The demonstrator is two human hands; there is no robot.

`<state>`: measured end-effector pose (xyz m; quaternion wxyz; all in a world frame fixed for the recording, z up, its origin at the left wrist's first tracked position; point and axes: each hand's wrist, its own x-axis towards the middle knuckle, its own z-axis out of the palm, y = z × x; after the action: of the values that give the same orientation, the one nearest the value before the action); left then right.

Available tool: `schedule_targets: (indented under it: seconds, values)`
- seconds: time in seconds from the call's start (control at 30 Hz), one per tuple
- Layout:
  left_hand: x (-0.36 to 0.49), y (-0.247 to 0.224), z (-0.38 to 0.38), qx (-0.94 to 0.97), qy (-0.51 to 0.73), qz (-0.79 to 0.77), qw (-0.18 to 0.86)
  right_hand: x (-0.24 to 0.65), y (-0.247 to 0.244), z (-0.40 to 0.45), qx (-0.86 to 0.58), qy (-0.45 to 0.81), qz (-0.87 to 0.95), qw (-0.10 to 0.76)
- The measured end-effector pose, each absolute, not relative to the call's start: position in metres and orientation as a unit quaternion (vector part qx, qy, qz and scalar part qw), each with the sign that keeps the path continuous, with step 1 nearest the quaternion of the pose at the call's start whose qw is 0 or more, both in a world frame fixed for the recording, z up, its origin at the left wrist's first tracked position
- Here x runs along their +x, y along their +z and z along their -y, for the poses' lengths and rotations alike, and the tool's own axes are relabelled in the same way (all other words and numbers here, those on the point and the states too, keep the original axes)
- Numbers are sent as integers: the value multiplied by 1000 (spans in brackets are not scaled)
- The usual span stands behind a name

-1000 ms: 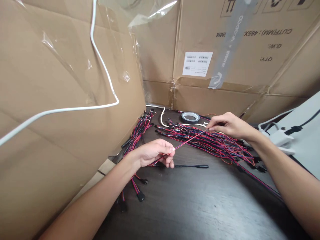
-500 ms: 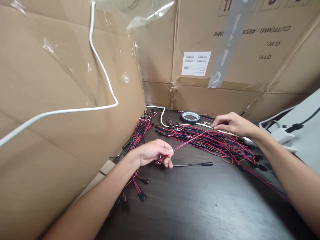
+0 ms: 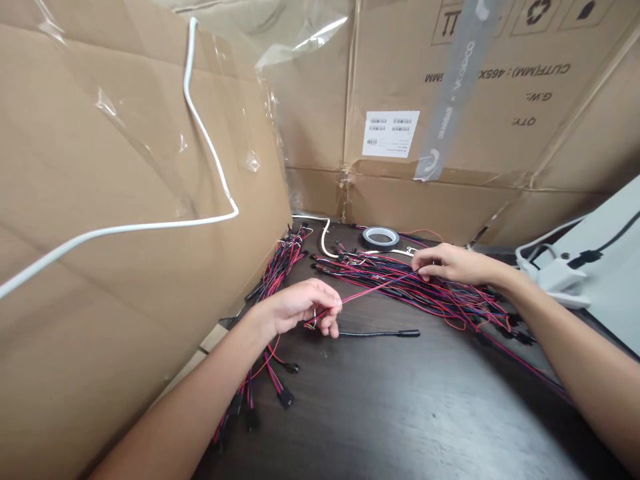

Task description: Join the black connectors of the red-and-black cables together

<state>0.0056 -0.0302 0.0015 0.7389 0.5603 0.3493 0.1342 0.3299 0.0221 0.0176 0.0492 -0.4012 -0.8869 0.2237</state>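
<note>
You had a light, limp red-and-black twin-core lead (image 3: 375,293) stretched between your hands, the left hand (image 3: 300,308) clamped on its near end and the right hand (image 3: 453,263) pinching it just above the wire bundle (image 3: 440,300), and it would best be held near each end.

Wire (image 3: 373,293) end hidden in left hand (image 3: 300,308), label print (image 3: 390,133) too small

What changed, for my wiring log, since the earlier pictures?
The right hand moved down toward the wire bundle, lowering the red-and-black wire. The left hand still pinches that wire's end, and the tape roll stayed put.
</note>
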Motion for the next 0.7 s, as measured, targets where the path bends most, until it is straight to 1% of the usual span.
schedule_targets:
  seconds: [0.07,0.2,0.3,0.43,0.53,0.6,0.7]
  values:
    - [7,2,31,561,140,-351,736,332,17,-23,-400,220,888,50]
    - [11,3,33,561,143,-356,733,335,14,-28,-392,182,898,84]
    - [13,5,35,560,143,-362,731,332,12,-30,-381,120,911,98]
    - [14,4,36,556,149,-354,736,312,19,-18,-357,31,930,79]
    - [17,2,37,548,144,-353,745,280,27,6,-317,53,941,104]
    - [19,0,38,549,144,-349,746,256,27,23,-285,94,943,141]
    - [22,-1,40,545,148,-350,747,228,18,41,-253,163,941,152]
